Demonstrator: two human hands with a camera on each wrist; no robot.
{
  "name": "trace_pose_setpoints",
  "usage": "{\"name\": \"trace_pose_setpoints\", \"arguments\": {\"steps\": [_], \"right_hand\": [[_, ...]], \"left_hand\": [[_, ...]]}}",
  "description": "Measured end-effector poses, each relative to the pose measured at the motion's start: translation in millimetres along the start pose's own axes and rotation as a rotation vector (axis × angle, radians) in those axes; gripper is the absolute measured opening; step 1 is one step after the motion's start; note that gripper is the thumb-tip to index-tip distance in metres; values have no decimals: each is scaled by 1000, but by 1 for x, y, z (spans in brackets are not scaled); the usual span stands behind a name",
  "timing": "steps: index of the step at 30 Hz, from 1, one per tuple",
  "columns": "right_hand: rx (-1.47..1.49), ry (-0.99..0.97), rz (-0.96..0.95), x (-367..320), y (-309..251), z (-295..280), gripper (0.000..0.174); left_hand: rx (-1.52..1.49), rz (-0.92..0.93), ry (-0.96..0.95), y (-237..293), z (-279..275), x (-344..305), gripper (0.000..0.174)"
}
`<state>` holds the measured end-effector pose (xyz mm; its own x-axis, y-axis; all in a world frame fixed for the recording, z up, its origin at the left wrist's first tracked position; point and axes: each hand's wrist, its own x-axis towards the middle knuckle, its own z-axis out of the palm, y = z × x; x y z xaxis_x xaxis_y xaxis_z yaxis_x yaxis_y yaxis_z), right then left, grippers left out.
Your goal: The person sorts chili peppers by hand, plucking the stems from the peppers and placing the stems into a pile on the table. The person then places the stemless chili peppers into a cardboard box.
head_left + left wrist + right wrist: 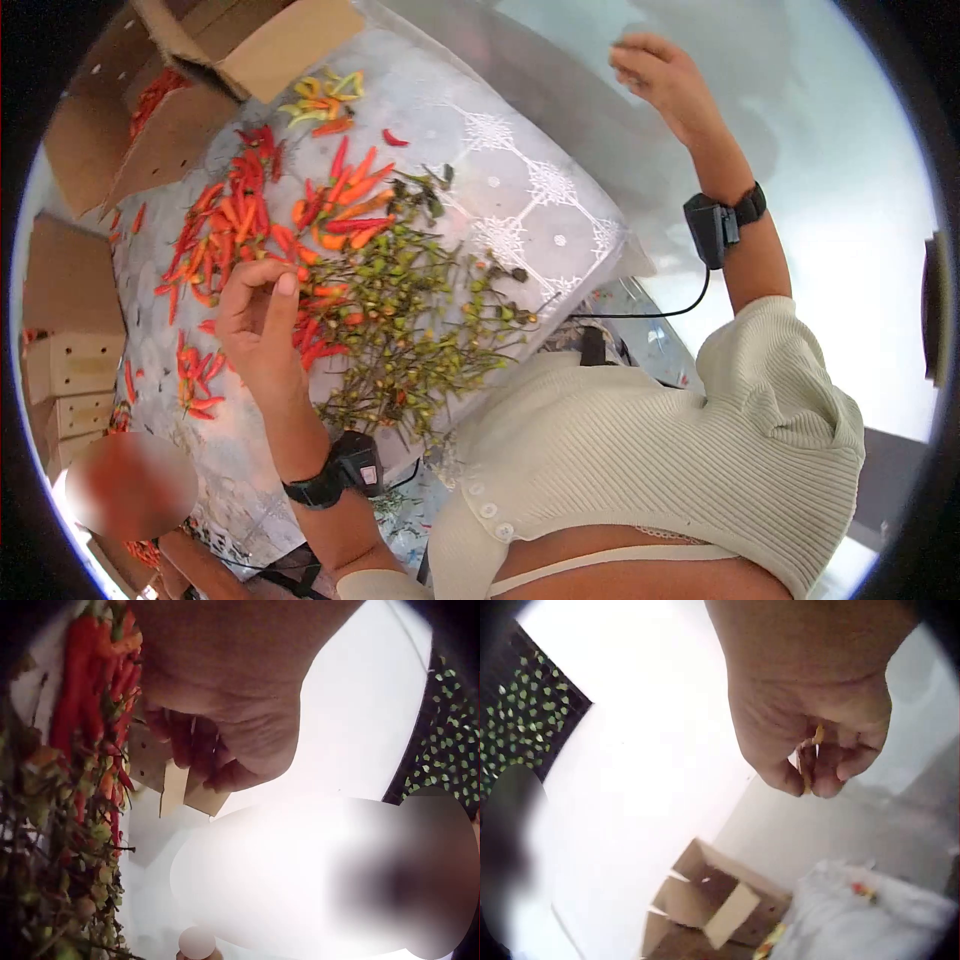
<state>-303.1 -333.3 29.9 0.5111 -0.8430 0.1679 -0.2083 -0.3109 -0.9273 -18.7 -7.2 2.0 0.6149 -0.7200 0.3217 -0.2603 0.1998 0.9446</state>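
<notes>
Above the heaped chilies, the left hand [262, 335] hovers with loosely curled fingers, thumb near the index finger; no item shows between them. Red and orange chilies [240, 215] lie beyond it on the patterned cover. Closest to the body is a pile of green chili stems [410, 320]. Out past the table's edge, the right hand [670, 85] is raised over the floor. In the right wrist view its thumb and fingers pinch a small orange-yellow piece [818, 735], mostly hidden by the fingers; I cannot tell its kind.
A cardboard box [290, 45] with red chilies stands at the table's far end. Near it lie yellow-green chilies [325, 98] and a single red chili [394, 138]. Another person's arm [205, 570] shows at lower left. A cable [660, 314] runs from the right wrist camera.
</notes>
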Motion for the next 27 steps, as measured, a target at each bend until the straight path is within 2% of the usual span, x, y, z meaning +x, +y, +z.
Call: {"name": "trace_pose_setpoints", "arguments": {"steps": [2, 4, 8, 11, 13, 15, 17, 19, 20, 21, 23, 25, 27], "right_hand": [[-173, -2, 210, -14, 41, -41, 22], [-409, -154, 280, -36, 76, -70, 22], [-537, -295, 460, -79, 138, -71, 22], [-641, -430, 473, -91, 177, -61, 25], [-638, -373, 563, -93, 190, -48, 27], [-845, -319, 315, -97, 211, -46, 33], [-751, -267, 263, -84, 221, -55, 37], [-743, -132, 206, -62, 215, -64, 35], [-788, -42, 122, -52, 198, -64, 31], [-717, 56, -44, -44, 174, -56, 28], [-660, 157, -27, -29, 116, -33, 29], [-530, 115, -82, -33, 49, 8, 31], [-504, -47, -207, -50, 0, 48, 40]], "left_hand": [[-13, -11, -10, -3, 2, 1, 6], [-30, -31, 23, -7, 4, 0, 8], [-48, -29, 69, -7, 5, 1, 10], [-91, 15, 130, -8, 0, 0, 10], [-86, 38, 202, -8, -1, 2, 9], [-98, 51, 262, -4, -6, 4, 11], [-88, 68, 350, -3, -12, 7, 12], [-68, 76, 463, -4, -21, 10, 11], [-41, 97, 507, -4, -26, 12, 11], [-17, 115, 550, -5, -32, 13, 11], [51, 145, 617, -1, -42, 14, 12], [209, 113, 736, 0, -56, 16, 11], [336, 98, 808, 2, -70, 17, 13]]}}
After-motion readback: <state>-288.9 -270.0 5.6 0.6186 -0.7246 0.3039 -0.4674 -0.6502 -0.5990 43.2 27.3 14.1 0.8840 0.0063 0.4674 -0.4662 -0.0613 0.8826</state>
